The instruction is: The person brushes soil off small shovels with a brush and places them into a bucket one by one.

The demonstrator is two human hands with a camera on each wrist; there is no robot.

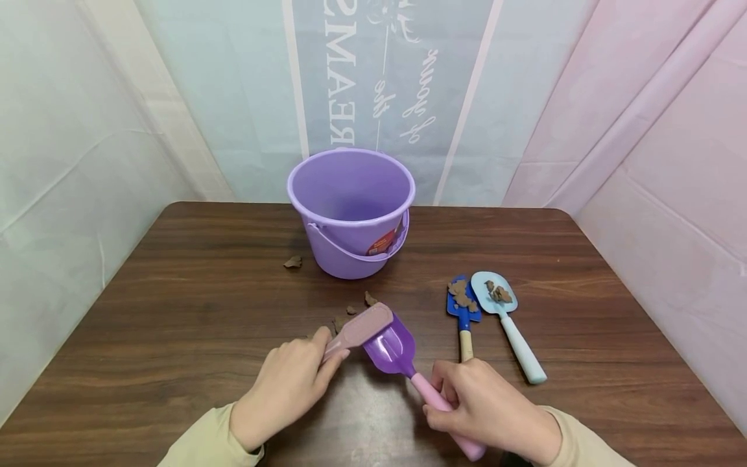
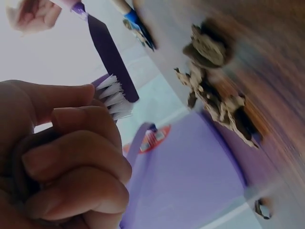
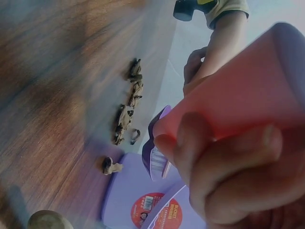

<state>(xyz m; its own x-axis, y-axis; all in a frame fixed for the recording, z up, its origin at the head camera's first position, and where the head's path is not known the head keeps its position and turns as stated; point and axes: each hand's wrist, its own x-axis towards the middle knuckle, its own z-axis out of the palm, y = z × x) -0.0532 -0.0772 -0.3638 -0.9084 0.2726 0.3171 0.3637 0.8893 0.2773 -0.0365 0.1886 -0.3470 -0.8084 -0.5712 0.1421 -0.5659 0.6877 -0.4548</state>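
My left hand [image 1: 287,383] grips a pink brush [image 1: 369,323] by its handle. White bristles [image 2: 114,100] on its underside meet the blade of a purple toy shovel [image 1: 390,348]. The pink handle [image 3: 233,86] of that shovel is held in the curled fingers of my right hand [image 1: 490,410]. Both tools are above the table in front of the bucket. Dry brown flakes [image 2: 209,95] lie on the wood beyond the brush, partly hidden by it in the head view. One more flake [image 1: 293,262] lies left of the bucket.
A purple bucket [image 1: 338,253] with its handle hanging down stands at the back middle of the wooden table [image 1: 175,311]. Right of centre lie a blue shovel [image 1: 464,318] and a light blue shovel [image 1: 522,347], both bearing brown pieces. Curtains hang behind.
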